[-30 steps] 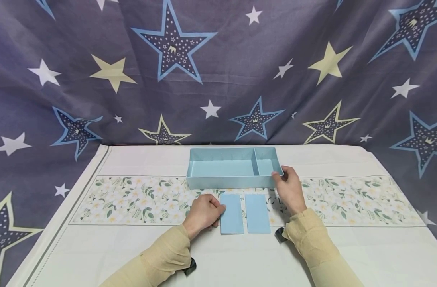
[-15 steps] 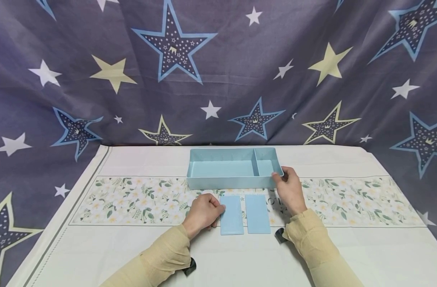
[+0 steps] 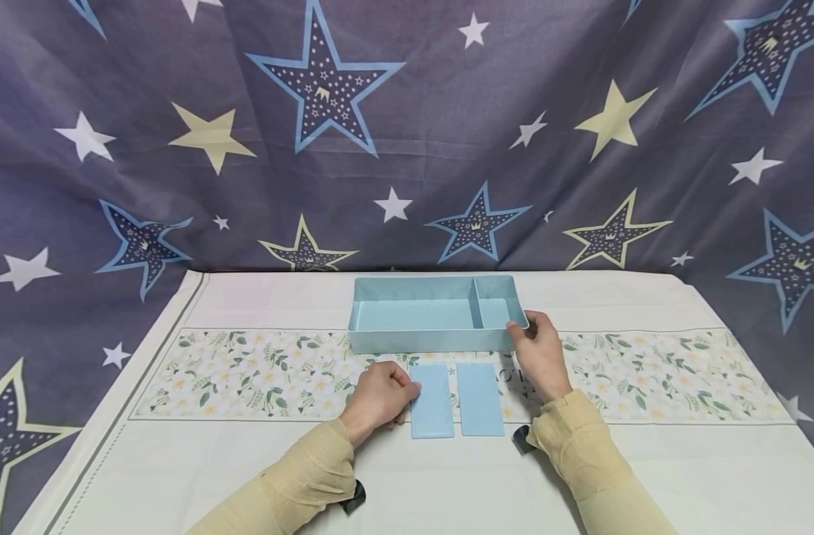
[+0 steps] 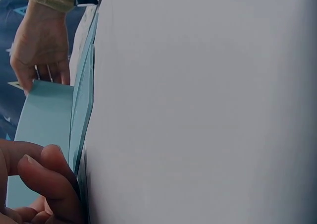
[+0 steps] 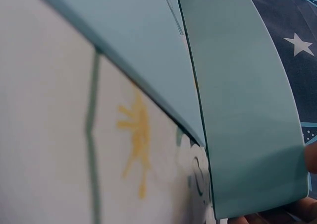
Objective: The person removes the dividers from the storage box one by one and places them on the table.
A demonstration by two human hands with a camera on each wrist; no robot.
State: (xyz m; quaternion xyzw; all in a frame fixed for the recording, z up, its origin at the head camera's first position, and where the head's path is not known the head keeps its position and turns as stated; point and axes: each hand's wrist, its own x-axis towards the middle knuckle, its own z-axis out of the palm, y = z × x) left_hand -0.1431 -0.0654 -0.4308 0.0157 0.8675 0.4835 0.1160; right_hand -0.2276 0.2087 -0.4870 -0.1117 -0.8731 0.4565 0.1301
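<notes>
A light blue tray [image 3: 420, 341] with a divider stands lengthwise across the table. My right hand [image 3: 539, 355] grips its near right corner, thumb over the rim and fingers outside the wall. In the right wrist view the tray's long wall [image 5: 247, 100] shows, with fingers at its end. Two flat light blue rectangular panels lie side by side in front of the tray, the left panel [image 3: 431, 403] and the right panel [image 3: 481, 401]. My left hand [image 3: 380, 394] pinches the left panel's left edge with curled fingers. In the left wrist view its fingers [image 4: 54, 184] overlap the panels' edges.
A white tablecloth [image 3: 460, 483] with a floral band [image 3: 267, 379] covers the table. Behind it hangs a dark star-patterned cloth [image 3: 414, 148]. Black wrist mounts [image 3: 353, 498] sit under both beige sleeves [image 3: 581, 446].
The left panel's near and far edges have shifted very slightly toward me, beside my left fingers. Both hands and the tray stay where they were.
</notes>
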